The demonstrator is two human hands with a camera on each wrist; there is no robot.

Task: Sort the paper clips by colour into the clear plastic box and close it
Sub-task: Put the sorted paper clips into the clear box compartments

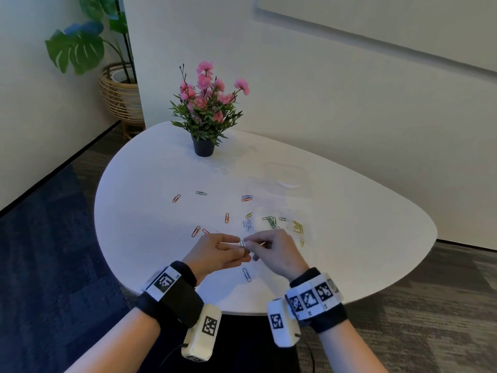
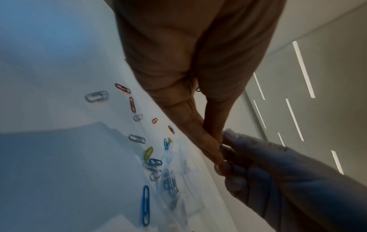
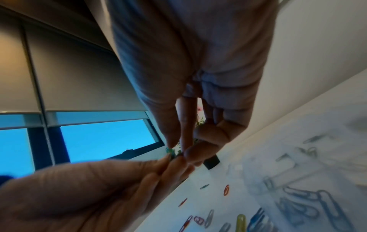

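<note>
My left hand and right hand meet fingertip to fingertip just above the white table. Together they pinch a small paper clip, which looks greenish in the right wrist view. Just behind the hands lies the clear plastic box, hard to make out, holding blue clips, green clips and yellow clips in separate groups. Loose orange clips lie to its left. One blue clip lies on the table in front of the hands.
A potted pink flower plant stands at the table's far side. A faint clear plastic piece lies behind the box. More loose clips lie scattered at mid-left. The table's front edge is close to my wrists.
</note>
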